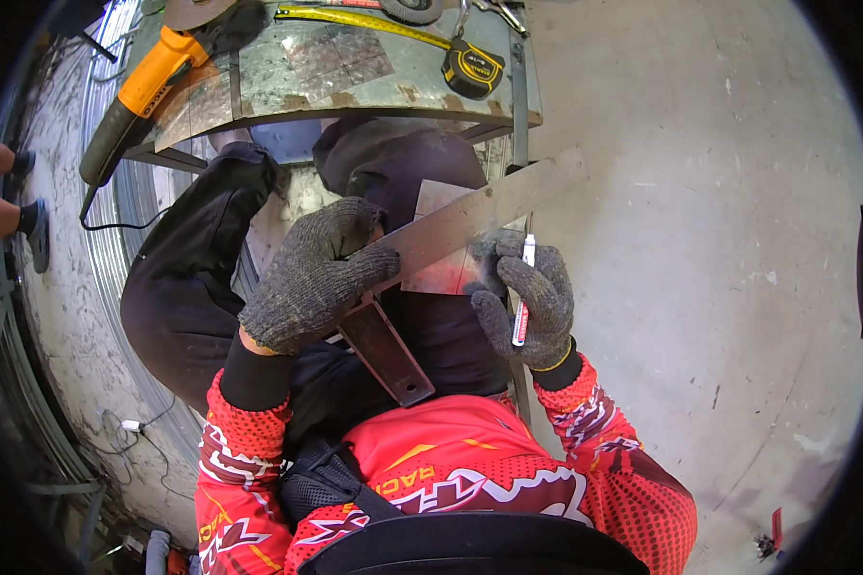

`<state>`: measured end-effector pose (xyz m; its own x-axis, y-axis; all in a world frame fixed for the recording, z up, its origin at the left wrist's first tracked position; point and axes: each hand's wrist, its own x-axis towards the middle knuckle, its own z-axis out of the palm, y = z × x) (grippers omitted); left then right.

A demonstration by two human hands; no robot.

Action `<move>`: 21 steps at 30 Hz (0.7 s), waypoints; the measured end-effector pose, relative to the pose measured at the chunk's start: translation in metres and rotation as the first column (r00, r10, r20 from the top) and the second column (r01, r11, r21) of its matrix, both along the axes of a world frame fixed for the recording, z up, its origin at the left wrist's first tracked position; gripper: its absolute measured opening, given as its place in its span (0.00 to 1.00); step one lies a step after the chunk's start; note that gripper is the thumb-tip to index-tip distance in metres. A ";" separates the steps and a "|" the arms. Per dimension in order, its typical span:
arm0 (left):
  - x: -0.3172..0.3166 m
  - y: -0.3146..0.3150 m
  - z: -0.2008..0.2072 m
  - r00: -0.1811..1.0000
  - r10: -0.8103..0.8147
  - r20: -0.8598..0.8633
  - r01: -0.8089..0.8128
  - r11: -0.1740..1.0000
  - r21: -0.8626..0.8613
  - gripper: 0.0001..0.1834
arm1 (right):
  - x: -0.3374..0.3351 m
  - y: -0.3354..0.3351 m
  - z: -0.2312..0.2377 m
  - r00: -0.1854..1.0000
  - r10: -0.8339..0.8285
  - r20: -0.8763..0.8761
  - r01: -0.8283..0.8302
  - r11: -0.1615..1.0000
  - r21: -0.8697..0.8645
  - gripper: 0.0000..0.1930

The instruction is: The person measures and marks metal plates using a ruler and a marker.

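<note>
The person's gloved left hand point(318, 278) is clamped on a steel square point(470, 225), its blade crossing a metal plate point(441, 278) above the lap point(451, 340). The right hand point(539, 305) curls round a white marker point(521, 321). A tape measure point(473, 71) sits near the bench's point(417, 79) near right corner.

Red printed jersey point(470, 417), grey knit gloves point(307, 287), dark trousers point(177, 316).
Left hand point(321, 273) and right hand point(537, 302) wear coarse, speckled knit, with a yellow hem point(552, 362) on the right one. Just behind each grip sits a black wrist cuff point(255, 379); farther back, red sleeves point(647, 498) carry dark dots and white-and-maroon lettering. Behind both grips, the chest shows yellow slashes and a jagged white outline, with a black mesh strap point(328, 489) on the left grip's side. Near-black trouser cloth lies beside and beyond the left grip.
</note>
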<state>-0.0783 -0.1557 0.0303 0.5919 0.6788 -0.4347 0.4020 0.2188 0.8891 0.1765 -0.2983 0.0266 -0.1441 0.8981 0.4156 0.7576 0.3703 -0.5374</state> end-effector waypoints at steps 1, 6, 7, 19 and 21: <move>0.000 0.000 -0.002 1.000 0.003 0.005 -0.003 0.999 0.045 0.19 | -0.001 0.001 0.001 1.000 -0.001 0.001 0.001 1.000 0.000 0.30; 0.001 0.001 0.001 1.000 0.010 0.000 -0.010 0.999 -0.045 0.20 | 0.001 -0.001 0.000 1.000 -0.004 0.011 0.004 1.000 -0.013 0.30; 0.001 0.001 -0.001 1.000 0.013 0.006 -0.013 0.999 -0.043 0.21 | 0.002 -0.001 0.000 1.000 -0.008 0.012 0.008 1.000 -0.013 0.30; 0.001 -0.004 -0.021 0.992 0.074 0.106 -0.083 0.993 0.086 0.16 | -0.005 0.011 0.029 0.989 -0.035 0.140 0.033 0.999 0.011 0.24; -0.001 0.000 -0.018 0.996 0.043 0.077 -0.046 0.998 0.030 0.19 | -0.011 0.019 0.027 0.999 -0.008 0.051 0.004 0.998 0.060 0.23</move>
<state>-0.0795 -0.1562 0.0125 0.5912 0.7180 -0.3673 0.3236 0.2059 0.9235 0.1659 -0.2797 0.0541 -0.1614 0.8725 0.4611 0.7860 0.3962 -0.4746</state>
